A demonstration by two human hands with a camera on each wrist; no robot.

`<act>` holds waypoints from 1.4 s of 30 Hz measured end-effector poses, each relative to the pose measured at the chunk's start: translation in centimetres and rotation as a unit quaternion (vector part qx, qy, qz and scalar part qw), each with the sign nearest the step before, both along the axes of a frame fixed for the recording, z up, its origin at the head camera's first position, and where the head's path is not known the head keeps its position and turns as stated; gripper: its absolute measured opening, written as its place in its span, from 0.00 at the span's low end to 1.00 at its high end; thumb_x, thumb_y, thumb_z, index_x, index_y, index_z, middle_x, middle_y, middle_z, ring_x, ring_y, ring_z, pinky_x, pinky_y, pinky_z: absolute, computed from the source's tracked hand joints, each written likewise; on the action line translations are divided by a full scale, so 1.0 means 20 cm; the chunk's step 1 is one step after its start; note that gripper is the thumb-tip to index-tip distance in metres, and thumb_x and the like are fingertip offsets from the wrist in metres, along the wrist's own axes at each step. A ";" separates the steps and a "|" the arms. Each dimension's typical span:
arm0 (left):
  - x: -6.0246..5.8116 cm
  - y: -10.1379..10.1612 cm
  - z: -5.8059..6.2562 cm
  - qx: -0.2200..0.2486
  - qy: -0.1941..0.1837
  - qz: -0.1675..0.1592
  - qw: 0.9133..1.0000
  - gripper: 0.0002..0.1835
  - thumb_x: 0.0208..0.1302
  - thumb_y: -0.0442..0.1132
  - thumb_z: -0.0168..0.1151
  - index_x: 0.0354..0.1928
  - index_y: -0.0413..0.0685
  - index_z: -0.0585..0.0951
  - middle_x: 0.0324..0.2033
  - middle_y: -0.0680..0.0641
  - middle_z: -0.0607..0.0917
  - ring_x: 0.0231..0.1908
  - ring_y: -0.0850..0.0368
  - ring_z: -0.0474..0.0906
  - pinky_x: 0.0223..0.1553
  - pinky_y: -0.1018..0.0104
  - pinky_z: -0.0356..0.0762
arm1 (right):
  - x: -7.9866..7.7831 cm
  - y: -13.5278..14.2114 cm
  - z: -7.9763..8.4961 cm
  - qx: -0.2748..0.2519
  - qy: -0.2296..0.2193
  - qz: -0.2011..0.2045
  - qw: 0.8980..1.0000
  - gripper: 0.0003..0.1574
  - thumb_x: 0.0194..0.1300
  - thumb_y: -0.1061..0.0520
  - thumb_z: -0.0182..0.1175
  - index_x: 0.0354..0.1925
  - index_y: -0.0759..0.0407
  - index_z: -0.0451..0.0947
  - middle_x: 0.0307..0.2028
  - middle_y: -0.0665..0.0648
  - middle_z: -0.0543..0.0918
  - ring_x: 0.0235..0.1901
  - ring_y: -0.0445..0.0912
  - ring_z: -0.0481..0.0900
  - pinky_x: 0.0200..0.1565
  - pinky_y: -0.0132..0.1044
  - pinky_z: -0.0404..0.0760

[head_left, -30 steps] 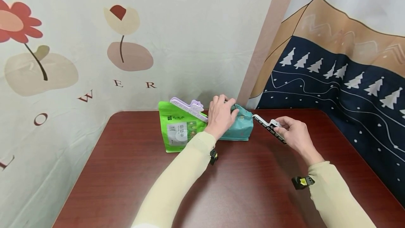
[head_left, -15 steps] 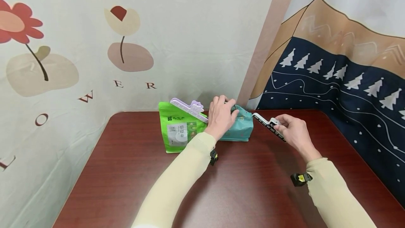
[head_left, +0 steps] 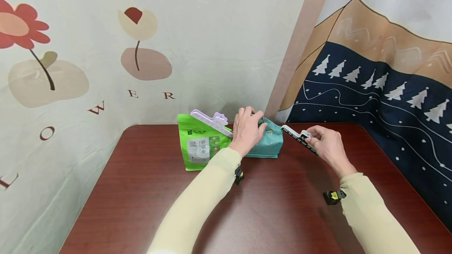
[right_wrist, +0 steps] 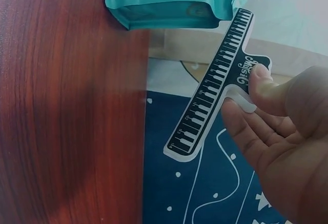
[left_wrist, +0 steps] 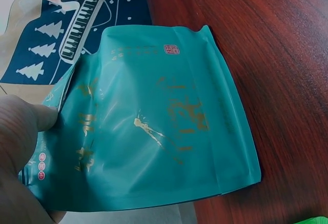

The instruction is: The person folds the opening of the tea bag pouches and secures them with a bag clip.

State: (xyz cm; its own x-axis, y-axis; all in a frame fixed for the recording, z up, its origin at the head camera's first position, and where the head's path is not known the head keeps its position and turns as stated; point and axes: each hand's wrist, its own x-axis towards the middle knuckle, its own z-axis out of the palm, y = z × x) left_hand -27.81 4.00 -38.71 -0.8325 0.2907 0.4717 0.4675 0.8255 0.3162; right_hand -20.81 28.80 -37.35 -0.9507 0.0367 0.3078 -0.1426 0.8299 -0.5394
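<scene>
A teal tea bag (head_left: 266,144) with gold lettering stands at the back of the table, its top folded over. My left hand (head_left: 245,130) grips that folded top; in the left wrist view the thumb (left_wrist: 46,116) lies along the fold. Off the bag's right side, my right hand (head_left: 328,146) pinches the handle of a black-and-white piano-keyboard bag clip (right_wrist: 210,90) between thumb and fingers. The clip's far end is close to the bag's upper corner; whether they touch I cannot tell. My left hand hides part of the bag.
A green tea bag (head_left: 197,152) stands just left of the teal one, with a lilac clip (head_left: 212,121) slanting across its top corner. Behind the reddish-brown table (head_left: 282,207) hang a flower-printed curtain (head_left: 219,42) and a navy tree-patterned cloth (head_left: 374,105).
My right hand has edged slightly up and left with the keyboard clip. The left hand keeps its hold on the teal bag, which stays in place.
</scene>
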 end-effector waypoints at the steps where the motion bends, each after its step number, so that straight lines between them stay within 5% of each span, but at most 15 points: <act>1: 0.00 0.00 0.00 -0.001 -0.002 0.001 1.000 0.15 0.73 0.51 0.63 0.56 0.57 0.85 0.52 0.47 0.79 0.51 0.49 0.71 0.53 0.57 0.73 | 0.00 0.00 0.00 0.002 0.001 0.000 1.000 0.10 0.63 0.69 0.68 0.45 0.68 0.85 0.38 0.68 0.89 0.34 0.56 0.85 0.36 0.36 0.77; 23: 0.00 0.01 0.02 0.010 -0.021 0.006 1.000 0.20 0.67 0.58 0.69 0.55 0.60 0.86 0.51 0.50 0.79 0.50 0.52 0.70 0.51 0.59 0.69 | -0.03 0.01 -0.01 -0.001 -0.003 0.001 1.000 0.10 0.65 0.69 0.67 0.45 0.66 0.86 0.38 0.67 0.88 0.35 0.56 0.83 0.36 0.36 0.76; 42: 0.00 0.02 0.01 0.027 0.002 -0.010 1.000 0.09 0.68 0.51 0.70 0.46 0.60 0.88 0.50 0.50 0.80 0.51 0.50 0.70 0.52 0.58 0.70 | -0.05 0.00 -0.02 -0.007 0.012 0.008 1.000 0.09 0.64 0.70 0.68 0.43 0.65 0.86 0.37 0.66 0.88 0.34 0.56 0.82 0.34 0.33 0.75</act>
